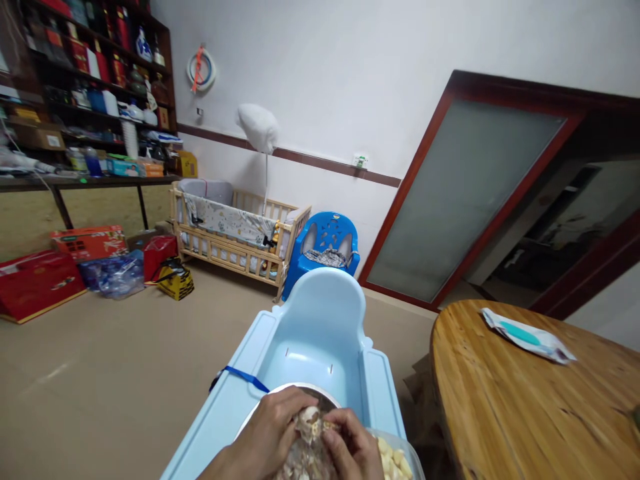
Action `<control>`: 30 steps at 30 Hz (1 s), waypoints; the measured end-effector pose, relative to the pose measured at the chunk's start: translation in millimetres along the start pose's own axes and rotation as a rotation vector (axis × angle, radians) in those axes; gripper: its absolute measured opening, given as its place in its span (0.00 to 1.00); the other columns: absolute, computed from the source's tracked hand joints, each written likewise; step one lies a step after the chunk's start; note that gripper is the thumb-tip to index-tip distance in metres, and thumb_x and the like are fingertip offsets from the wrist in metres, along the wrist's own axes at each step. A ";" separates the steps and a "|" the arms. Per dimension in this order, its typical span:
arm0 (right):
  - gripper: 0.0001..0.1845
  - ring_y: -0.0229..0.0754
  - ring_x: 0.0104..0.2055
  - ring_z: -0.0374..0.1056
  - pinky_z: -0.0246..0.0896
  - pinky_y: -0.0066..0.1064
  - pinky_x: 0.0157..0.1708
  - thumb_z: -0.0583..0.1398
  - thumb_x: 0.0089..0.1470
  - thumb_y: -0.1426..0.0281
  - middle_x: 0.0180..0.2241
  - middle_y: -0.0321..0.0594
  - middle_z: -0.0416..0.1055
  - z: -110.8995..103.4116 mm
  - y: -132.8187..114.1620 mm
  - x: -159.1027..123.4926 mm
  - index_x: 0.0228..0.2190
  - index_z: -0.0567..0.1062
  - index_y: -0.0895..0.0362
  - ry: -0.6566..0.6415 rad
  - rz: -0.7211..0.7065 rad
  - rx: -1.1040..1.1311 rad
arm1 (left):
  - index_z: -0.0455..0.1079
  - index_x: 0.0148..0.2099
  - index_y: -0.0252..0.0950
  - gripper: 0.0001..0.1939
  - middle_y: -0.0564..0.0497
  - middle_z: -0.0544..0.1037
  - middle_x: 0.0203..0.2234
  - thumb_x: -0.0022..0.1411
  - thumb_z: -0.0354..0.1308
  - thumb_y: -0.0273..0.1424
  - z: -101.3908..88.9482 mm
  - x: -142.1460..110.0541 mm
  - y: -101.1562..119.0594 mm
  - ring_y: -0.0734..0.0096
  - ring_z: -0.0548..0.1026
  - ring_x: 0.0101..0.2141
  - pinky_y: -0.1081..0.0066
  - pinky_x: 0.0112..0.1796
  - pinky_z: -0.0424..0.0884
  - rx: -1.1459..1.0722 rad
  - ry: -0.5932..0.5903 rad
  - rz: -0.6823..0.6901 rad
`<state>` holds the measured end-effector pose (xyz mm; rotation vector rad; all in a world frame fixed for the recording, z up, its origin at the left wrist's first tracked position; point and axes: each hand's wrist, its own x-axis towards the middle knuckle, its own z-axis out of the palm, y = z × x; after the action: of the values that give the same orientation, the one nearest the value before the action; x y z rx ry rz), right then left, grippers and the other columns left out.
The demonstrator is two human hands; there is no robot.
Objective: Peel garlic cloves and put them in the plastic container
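Note:
My left hand (273, 423) is closed around a garlic bulb (309, 421) with papery skin. My right hand (351, 445) pinches at the bulb's right side, fingertips touching its root end. Both hands are above a round metal bowl (295, 387), whose far rim shows behind them. Loose garlic skins (306, 461) lie below the hands, partly hidden by them. Just right of my right hand, a clear plastic container (413, 457) holds peeled garlic cloves (393, 460). The bowl rests on a light blue child's high chair (320, 327).
A wooden table (520, 400) stands close on the right with a wipes packet (527, 335) on it. Ahead are a blue chair (327, 237) and a wooden crib (235, 233). Red bags (40, 280) and boxes sit on the floor at left, below crowded shelves (105, 87).

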<state>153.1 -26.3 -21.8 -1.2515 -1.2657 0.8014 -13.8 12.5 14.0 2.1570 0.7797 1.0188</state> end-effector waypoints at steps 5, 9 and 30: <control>0.13 0.41 0.26 0.66 0.62 0.27 0.28 0.63 0.42 0.58 0.22 0.35 0.71 -7.4 -16.7 2.4 0.23 0.76 0.55 0.099 0.035 0.086 | 0.70 0.45 0.36 0.24 0.47 0.77 0.39 0.49 0.47 0.14 0.1 -0.7 -2.5 0.66 0.74 0.41 0.71 0.42 0.69 0.014 0.006 0.005; 0.11 0.44 0.29 0.69 0.65 0.28 0.30 0.64 0.42 0.61 0.25 0.39 0.75 -15.2 -25.5 2.3 0.25 0.77 0.56 0.077 0.101 0.090 | 0.71 0.45 0.37 0.22 0.47 0.78 0.38 0.52 0.47 0.15 3.2 -0.4 -3.8 0.65 0.75 0.39 0.70 0.41 0.70 0.084 -0.012 0.009; 0.16 0.42 0.23 0.69 0.65 0.27 0.24 0.64 0.40 0.56 0.21 0.38 0.76 -6.4 -23.6 0.3 0.24 0.78 0.57 0.085 0.104 0.057 | 0.72 0.43 0.38 0.20 0.49 0.77 0.28 0.52 0.49 0.16 0.3 -0.1 7.9 0.64 0.70 0.32 0.69 0.34 0.67 0.191 -0.043 -0.055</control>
<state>154.8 -32.3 1.8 -1.3000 -1.1103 0.8441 -11.8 7.4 19.6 2.2966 0.9436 0.8983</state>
